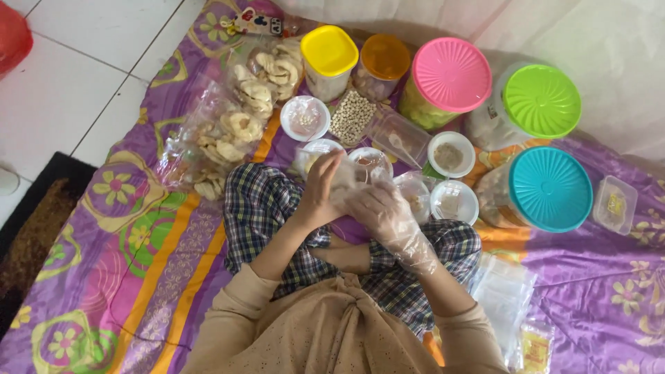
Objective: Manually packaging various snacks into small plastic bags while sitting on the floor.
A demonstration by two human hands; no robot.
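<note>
The left hand (pixel 320 188) and the right hand (pixel 383 211) are close together, just above the person's crossed legs in checked trousers (pixel 267 208). Between them is a small clear bag (pixel 348 181). Both hands have their fingers curled on it, the left from the left side and the right from below and the right side. The right hand wears a thin see-through glove; the left hand is bare. The bag stands about upright, with its top pointing away from the person. It looks thin, crinkly and shiny, and I cannot tell what is in it. Touching the far side of the hands are little round white tubs (pixel 454 201), some with brown bits inside. Near the right elbow lies a stack of empty clear bags (pixel 506 294). A bit farther out from the left hand are big bags of pale ring crackers (pixel 232 131), and past the tubs is a bag of small white balls (pixel 352 116). Farthest away stand tall jars with a yellow lid (pixel 329 50), an orange lid (pixel 386 57), a pink lid (pixel 451 74), a green lid (pixel 542 101) and a blue lid (pixel 551 188). Everything sits on a purple flowered cloth (pixel 596 270) on the floor.
</note>
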